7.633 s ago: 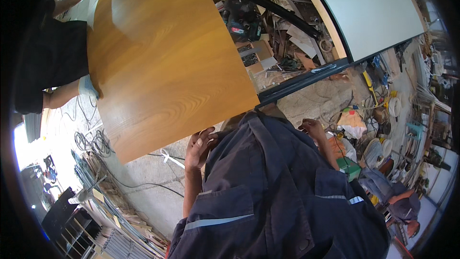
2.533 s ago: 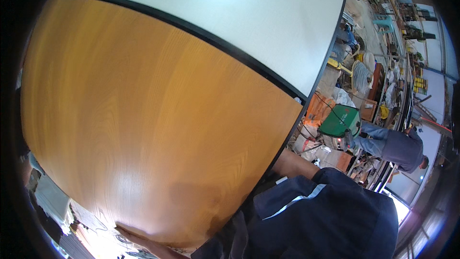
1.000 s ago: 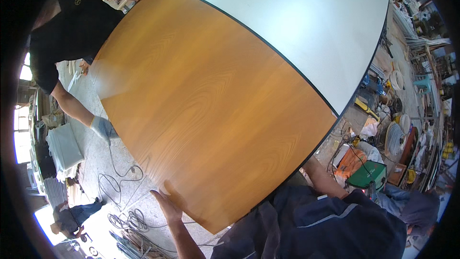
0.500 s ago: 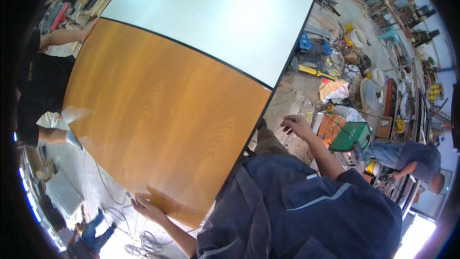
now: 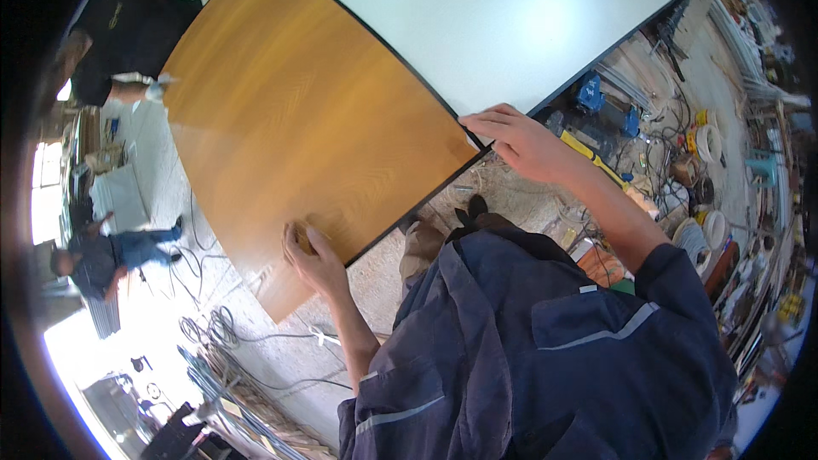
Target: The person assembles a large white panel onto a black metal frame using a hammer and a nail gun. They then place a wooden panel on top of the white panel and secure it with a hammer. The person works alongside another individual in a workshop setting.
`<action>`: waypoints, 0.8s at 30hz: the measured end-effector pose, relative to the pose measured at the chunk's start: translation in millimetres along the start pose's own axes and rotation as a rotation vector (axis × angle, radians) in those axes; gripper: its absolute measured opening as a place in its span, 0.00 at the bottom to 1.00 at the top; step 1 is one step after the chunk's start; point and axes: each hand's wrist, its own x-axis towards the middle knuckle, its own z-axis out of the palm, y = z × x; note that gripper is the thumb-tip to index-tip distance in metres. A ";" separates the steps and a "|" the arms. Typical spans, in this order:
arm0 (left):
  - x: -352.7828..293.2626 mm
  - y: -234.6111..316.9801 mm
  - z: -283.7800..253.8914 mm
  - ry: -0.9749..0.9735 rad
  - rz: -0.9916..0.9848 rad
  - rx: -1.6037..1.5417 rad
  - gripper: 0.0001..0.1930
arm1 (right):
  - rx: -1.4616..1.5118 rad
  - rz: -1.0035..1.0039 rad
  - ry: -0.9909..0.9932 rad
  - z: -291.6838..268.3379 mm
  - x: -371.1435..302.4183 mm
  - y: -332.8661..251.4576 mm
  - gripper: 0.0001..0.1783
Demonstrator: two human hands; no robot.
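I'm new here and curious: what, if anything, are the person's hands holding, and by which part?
Nothing seems gripped: the left hand is over the brown panel, near its edge; the right hand over a corner of the white panel.

No lettering is legible in this view. A small yellowish emblem (image 5: 115,14) stands on the black, short-sleeved cloth shirt (image 5: 146,30) of the co-worker at upper left (its detail too small to read).

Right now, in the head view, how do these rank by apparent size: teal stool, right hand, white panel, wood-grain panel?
Largest to smallest:
Wood-grain panel
White panel, cut off by the frame
Right hand
Teal stool, farther away
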 end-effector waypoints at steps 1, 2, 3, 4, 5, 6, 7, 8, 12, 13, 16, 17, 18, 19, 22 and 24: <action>-0.1 1.4 0.3 0.021 -0.071 -0.058 0.20 | -0.041 -0.046 -0.063 3.1 3.6 8.9 0.28; -1.2 3.8 0.8 0.029 -0.055 -0.037 0.18 | -0.081 -0.082 -0.111 4.5 8.9 16.2 0.31; -2.3 6.1 0.6 0.036 -0.037 -0.016 0.17 | -0.140 -0.083 -0.157 4.6 8.4 17.6 0.32; -3.7 5.9 1.1 0.042 -0.023 0.004 0.17 | -0.202 -0.085 -0.204 4.7 9.4 17.6 0.33; -4.1 5.9 1.8 0.044 -0.007 0.020 0.16 | -0.268 -0.083 -0.247 3.0 8.9 17.4 0.34; -4.2 -3.6 5.0 0.079 0.026 0.020 0.14 | -0.299 -0.123 -0.257 2.7 8.3 19.2 0.34; -4.4 -4.6 5.9 0.085 0.037 0.044 0.14 | -0.331 -0.157 -0.266 2.6 7.3 22.9 0.35; -4.6 -4.5 6.4 0.089 0.049 0.069 0.13 | -0.362 -0.191 -0.274 1.6 6.8 24.9 0.36; -6.8 -4.8 6.5 0.108 0.071 0.107 0.13 | -0.414 -0.176 -0.358 -2.9 4.9 22.5 0.36; -6.7 -5.4 7.5 0.110 0.076 0.113 0.13 | -0.417 -0.181 -0.369 -3.4 3.7 24.3 0.35; -6.1 -4.5 8.6 0.128 0.091 0.114 0.12 | -0.393 -0.179 -0.364 -4.3 2.6 25.4 0.36; -5.9 -2.6 7.9 0.142 0.097 0.103 0.12 | -0.380 -0.177 -0.355 -4.3 3.2 24.2 0.36; -6.3 -1.5 8.4 0.157 0.103 0.093 0.12 | -0.383 -0.155 -0.375 -6.4 3.1 22.7 0.36; -8.0 -4.4 8.2 0.158 0.104 0.069 0.11 | -0.383 -0.141 -0.394 -7.5 3.8 18.9 0.36; -2.5 -7.9 6.1 0.198 0.074 -0.012 0.09 | -0.558 -0.256 -0.487 -4.4 9.8 32.0 0.37; -0.5 -8.0 2.2 0.233 0.109 0.019 0.08 | -0.372 0.020 -0.435 -9.1 11.6 4.8 0.37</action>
